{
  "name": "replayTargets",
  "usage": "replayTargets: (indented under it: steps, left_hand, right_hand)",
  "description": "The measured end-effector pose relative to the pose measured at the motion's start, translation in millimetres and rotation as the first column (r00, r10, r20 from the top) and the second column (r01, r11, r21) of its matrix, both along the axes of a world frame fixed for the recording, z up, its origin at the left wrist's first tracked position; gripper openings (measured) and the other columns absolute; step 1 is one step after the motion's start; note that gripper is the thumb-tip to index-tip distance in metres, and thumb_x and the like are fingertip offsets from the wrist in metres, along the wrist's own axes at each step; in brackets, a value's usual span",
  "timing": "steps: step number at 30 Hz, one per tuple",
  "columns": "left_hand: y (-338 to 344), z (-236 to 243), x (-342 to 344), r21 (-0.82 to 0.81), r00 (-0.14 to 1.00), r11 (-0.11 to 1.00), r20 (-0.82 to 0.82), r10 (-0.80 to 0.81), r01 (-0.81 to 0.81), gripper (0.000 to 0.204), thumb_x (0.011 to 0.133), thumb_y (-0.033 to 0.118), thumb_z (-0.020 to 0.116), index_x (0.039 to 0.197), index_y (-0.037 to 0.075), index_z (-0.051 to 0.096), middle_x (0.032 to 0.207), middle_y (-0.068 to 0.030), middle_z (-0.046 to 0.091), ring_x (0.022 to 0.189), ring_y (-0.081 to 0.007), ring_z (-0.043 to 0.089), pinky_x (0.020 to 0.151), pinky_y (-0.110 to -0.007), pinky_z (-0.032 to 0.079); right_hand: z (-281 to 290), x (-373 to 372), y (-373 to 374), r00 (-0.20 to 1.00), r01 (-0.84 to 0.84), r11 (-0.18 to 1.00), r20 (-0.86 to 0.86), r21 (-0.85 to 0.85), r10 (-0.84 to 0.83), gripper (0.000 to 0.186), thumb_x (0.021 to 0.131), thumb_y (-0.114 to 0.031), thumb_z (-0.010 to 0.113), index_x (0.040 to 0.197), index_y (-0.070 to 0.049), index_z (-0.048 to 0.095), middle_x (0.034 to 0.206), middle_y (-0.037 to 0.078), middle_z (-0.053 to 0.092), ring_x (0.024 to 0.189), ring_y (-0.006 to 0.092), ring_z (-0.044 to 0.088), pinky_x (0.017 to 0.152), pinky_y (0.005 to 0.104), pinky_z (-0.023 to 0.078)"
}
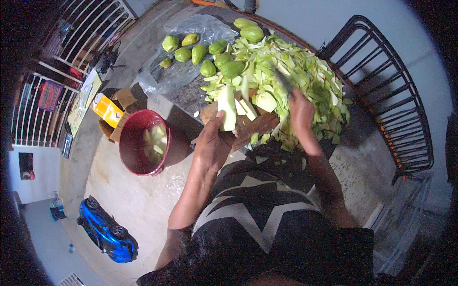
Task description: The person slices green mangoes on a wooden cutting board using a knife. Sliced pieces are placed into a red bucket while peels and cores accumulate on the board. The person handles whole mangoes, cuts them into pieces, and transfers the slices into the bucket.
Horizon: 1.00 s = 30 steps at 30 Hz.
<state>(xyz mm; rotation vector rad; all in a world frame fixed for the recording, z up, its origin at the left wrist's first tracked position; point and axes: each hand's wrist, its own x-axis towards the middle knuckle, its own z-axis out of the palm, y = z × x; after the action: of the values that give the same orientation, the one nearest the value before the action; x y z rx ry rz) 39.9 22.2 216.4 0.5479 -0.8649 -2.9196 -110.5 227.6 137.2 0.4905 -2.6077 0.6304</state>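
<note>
My left hand (pixel 211 142) is closed round a long peeled piece of pale green fruit (pixel 227 108), held upright above a brown wooden board (pixel 260 125). In my right hand (pixel 301 113) is a knife (pixel 283 80), its blade pointing up and away, slightly blurred and apart from the piece. Cut pale pieces (pixel 245 109) and a rounded peeled chunk (pixel 265 101) lie on the board between my hands. Beyond and to the right spreads a large heap of green peelings (pixel 300 71). Several whole green fruits (pixel 198 54) lie at its far left side.
A red bucket (pixel 125 151) with pale pieces in liquid stands left of my left hand. Clear plastic sheeting (pixel 164 76) lies under some fruits. An open cardboard box (pixel 126 99), a blue toy car (pixel 107 231) and a black metal rack (pixel 381 95) stand around.
</note>
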Motion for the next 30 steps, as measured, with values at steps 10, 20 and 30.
replayTargets:
  steps: [10, 20, 30]
  left_hand:
    - [-123.9, -133.0, 28.5, 0.122, 0.960, 0.969, 0.213, 0.184, -0.213, 0.031, 0.087, 0.024, 0.053, 0.108, 0.002, 0.050, 0.094, -0.0072, 0.056, 0.078, -0.0210, 0.053, 0.069, -0.033, 0.046]
    - [-327.4, -321.8, 69.9, -0.614, 0.833, 0.681, 0.069, 0.550, -0.399, 0.032, 0.087, 0.022, 0.051, 0.113, 0.004, 0.049, 0.109, -0.0103, 0.056, 0.098, -0.0239, 0.055, 0.083, -0.036, 0.046]
    - [24.0, -287.3, -90.8, -0.933, 0.967, -0.279, 0.249, -0.048, 0.227, 0.062, 0.076, 0.040, 0.064, 0.119, 0.000, 0.042, 0.103, -0.0191, 0.054, 0.092, -0.0370, 0.056, 0.076, -0.043, 0.047]
  right_hand:
    - [-41.1, 8.6, 58.3, 0.697, 0.345, 0.648, 0.648, -0.679, 0.308, 0.026, 0.083, -0.023, 0.063, 0.067, -0.011, 0.045, 0.050, -0.003, 0.044, 0.035, 0.0075, 0.040, 0.033, 0.0234, 0.033]
    - [-75.0, 24.5, 93.6, 0.679, 0.304, 0.735, 0.679, -0.606, 0.279, 0.027, 0.083, -0.023, 0.062, 0.066, -0.008, 0.048, 0.049, -0.003, 0.043, 0.036, 0.0079, 0.040, 0.035, 0.0248, 0.033]
    - [-67.1, 49.6, 76.4, 0.597, 0.307, 0.807, 0.763, -0.504, 0.250, 0.032, 0.074, -0.031, 0.066, 0.083, -0.002, 0.056, 0.066, 0.005, 0.055, 0.061, 0.0149, 0.051, 0.059, 0.0330, 0.042]
